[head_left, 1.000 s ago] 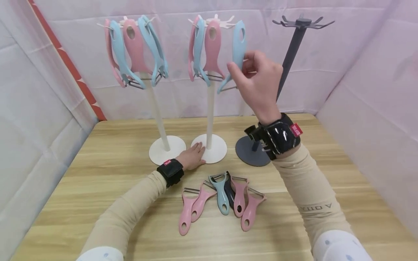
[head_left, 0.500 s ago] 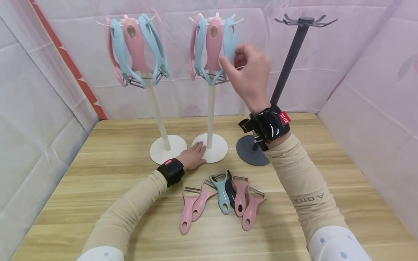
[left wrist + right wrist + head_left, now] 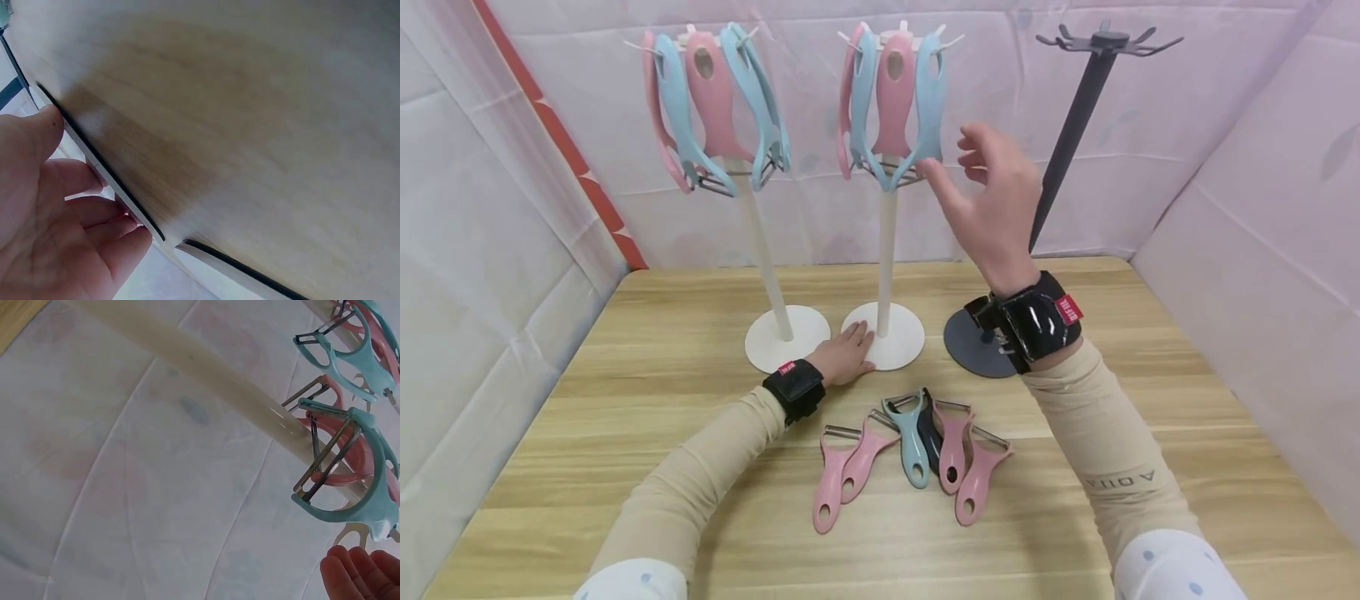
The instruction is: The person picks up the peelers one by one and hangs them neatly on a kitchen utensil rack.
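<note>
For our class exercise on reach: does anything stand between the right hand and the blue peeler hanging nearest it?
Nothing visible does: in the head view, the right hand has only a gap between its fingers and the blue peeler. Whether the thumb touches it is unclear.

Left hand (image 3: 842, 355) on white base (image 3: 906, 337) – right hand (image 3: 995, 204) near peeler (image 3: 931, 104).
</note>
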`<action>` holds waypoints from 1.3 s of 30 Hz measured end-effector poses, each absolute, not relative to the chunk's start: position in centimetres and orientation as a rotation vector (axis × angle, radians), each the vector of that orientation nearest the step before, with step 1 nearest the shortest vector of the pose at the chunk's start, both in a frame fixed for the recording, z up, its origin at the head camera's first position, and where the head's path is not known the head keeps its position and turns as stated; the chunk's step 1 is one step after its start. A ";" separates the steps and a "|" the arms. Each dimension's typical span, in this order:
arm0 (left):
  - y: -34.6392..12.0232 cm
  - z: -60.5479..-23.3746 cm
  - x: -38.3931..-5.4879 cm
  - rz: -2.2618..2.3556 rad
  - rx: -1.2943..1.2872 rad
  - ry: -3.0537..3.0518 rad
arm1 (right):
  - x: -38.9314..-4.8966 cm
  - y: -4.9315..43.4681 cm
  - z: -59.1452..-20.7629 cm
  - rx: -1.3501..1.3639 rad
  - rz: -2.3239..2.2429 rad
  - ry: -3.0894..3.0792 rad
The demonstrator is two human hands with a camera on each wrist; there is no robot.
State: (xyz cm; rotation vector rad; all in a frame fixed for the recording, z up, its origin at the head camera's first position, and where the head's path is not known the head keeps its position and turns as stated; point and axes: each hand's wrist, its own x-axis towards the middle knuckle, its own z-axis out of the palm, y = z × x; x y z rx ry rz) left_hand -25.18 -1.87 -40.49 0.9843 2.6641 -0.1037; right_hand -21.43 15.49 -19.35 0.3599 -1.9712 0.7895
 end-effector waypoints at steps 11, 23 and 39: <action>-2.4 -40.4 -25.5 -0.101 0.976 2.661 | -18.8 16.2 -22.3 0.567 0.642 -1.974; -2.3 -39.6 -25.1 -0.074 0.943 2.651 | -16.3 16.3 -27.3 0.788 0.461 -2.150; -2.2 -40.0 -25.0 -0.113 0.944 2.661 | -13.5 15.9 -35.8 1.619 -0.190 -2.554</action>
